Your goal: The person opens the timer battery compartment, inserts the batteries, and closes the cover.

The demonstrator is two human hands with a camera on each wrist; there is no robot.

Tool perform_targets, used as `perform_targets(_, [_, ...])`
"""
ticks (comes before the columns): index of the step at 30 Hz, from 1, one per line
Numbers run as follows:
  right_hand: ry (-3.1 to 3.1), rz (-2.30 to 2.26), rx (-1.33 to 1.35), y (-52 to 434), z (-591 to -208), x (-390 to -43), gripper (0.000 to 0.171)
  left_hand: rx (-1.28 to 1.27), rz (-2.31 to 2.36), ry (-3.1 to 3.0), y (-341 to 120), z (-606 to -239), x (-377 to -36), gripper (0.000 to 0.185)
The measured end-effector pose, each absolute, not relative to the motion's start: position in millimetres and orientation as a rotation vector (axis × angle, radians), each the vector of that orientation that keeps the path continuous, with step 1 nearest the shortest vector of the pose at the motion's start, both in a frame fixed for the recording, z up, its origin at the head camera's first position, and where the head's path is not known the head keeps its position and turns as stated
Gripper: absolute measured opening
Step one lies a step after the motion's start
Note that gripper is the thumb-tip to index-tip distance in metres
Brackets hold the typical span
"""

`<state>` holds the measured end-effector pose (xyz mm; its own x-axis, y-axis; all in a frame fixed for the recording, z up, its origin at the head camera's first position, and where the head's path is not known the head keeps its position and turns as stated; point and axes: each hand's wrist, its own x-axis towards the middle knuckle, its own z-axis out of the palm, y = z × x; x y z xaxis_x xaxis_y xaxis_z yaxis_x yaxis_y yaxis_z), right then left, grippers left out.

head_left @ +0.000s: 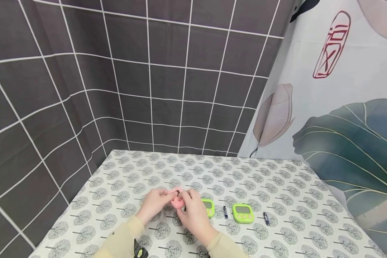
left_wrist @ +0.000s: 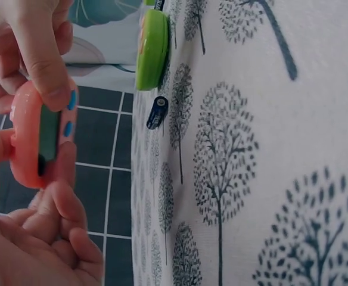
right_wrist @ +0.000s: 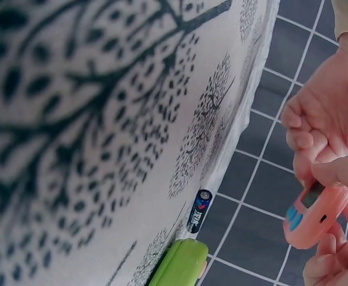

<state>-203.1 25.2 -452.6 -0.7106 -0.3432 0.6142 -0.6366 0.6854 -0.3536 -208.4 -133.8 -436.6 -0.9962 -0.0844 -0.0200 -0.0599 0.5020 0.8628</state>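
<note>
Both hands hold a small pink digital timer [head_left: 178, 204] up off the patterned cloth, near the middle of the head view. My left hand [head_left: 155, 203] grips its left side, thumb and fingers at the edge. On the other side my right hand [head_left: 193, 211] pinches it, and in the left wrist view a finger presses near the screen. The timer's dark screen and blue buttons [left_wrist: 68, 128] show there. In the right wrist view the pink timer [right_wrist: 317, 217] is tilted, with a small dark slot on its side; fingers hide part of it.
Right of the hands lie a green timer [head_left: 209, 208], partly behind the right hand, a dark battery [head_left: 225, 212], another green timer [head_left: 243, 213] and a second battery [head_left: 266, 218]. They rest on a tree-print cloth [head_left: 167, 233]. A dark checked curtain [head_left: 167, 82] stands behind.
</note>
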Motion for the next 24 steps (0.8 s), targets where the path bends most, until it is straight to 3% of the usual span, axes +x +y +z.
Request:
perform_targets(15, [-2.391,0.78,0.745,23.2,-453.3,-205.6,0.037,0.183,-1.678,-2.59,-133.3,-436.6,-210.2,0.028])
perform_targets(24, [-2.451,1.021,0.771,25.5,-449.3,-204.8,0.041,0.123,-1.672,-2.589,-138.7,-437.5,-207.8,0.023])
